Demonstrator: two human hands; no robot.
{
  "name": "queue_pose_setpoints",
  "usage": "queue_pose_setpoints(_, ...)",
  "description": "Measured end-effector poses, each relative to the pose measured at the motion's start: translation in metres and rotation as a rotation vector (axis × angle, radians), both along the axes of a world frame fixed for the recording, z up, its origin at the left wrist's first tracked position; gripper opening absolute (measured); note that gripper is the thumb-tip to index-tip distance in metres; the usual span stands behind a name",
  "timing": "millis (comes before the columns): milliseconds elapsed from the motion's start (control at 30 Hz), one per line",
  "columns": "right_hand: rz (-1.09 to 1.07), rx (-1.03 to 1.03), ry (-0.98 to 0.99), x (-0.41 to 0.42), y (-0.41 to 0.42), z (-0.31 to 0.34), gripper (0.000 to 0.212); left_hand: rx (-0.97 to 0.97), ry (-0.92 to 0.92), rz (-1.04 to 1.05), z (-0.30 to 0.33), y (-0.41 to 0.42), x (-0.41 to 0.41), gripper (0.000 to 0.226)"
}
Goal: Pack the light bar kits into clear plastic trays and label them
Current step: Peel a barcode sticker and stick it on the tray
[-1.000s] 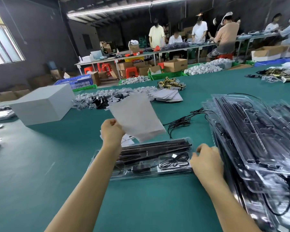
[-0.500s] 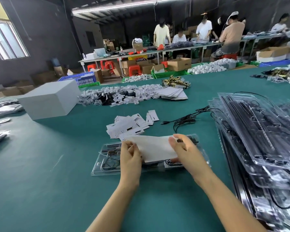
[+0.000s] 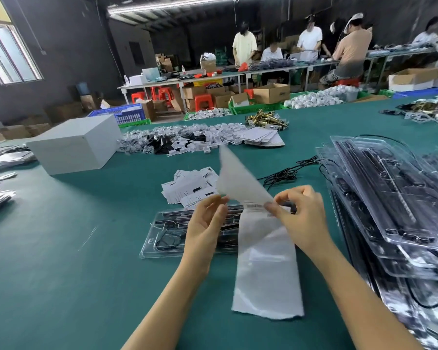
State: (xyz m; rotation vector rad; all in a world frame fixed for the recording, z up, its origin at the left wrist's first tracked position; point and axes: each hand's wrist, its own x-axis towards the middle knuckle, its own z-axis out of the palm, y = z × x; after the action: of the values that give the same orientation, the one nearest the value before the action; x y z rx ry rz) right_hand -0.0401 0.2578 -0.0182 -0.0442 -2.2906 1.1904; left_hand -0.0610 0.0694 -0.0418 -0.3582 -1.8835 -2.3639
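Both bare forearms are stretched forward over the green felt-covered table (image 3: 61, 286), the hands raised just above a clear plastic tray (image 3: 167, 238) packed with black light bars and a coiled black cable, which lies flat on the table directly beyond the wrists. The left hand (image 3: 205, 228) is held palm inward with fingers nearly straight, and the lower corner of a translucent white backing sheet (image 3: 238, 178) is pinched between thumb and fingertips; the sheet is lifted up and away. The right hand (image 3: 301, 218) is curled, and the top edge of a long white label strip (image 3: 266, 269) with a barcode is pinched at its fingertips; the strip hangs down toward the viewer across the right end of the tray. A loose heap of small white printed labels (image 3: 190, 188) lies just behind the tray. A tall stack of filled clear trays (image 3: 395, 210) is seen at the right, and a grey rectangular box (image 3: 74, 145) at the far left.
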Motion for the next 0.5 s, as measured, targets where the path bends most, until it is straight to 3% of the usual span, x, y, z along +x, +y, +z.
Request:
queue_pose_setpoints(133,0.29,-0.512,-0.085,-0.009,0.003,0.014,0.012,-0.195,-0.072,-0.03,-0.004,-0.005,-0.001,0.059)
queue_pose_setpoints(233,0.269,-0.647,-0.167,-0.02,-0.001,0.018,0.015,-0.247,-0.139,0.004,-0.002,-0.003,0.001,0.069)
queue_pose_setpoints(400,0.205,-0.815,-0.195,-0.027,-0.005,0.014,0.019,-0.102,-0.201,-0.163,0.002,-0.011,-0.002,0.047)
queue_pose_setpoints(500,0.23,-0.894,-0.218,-0.021,-0.007,0.007,0.033,-0.085,-0.208,-0.065,0.0,-0.008,-0.003,0.034)
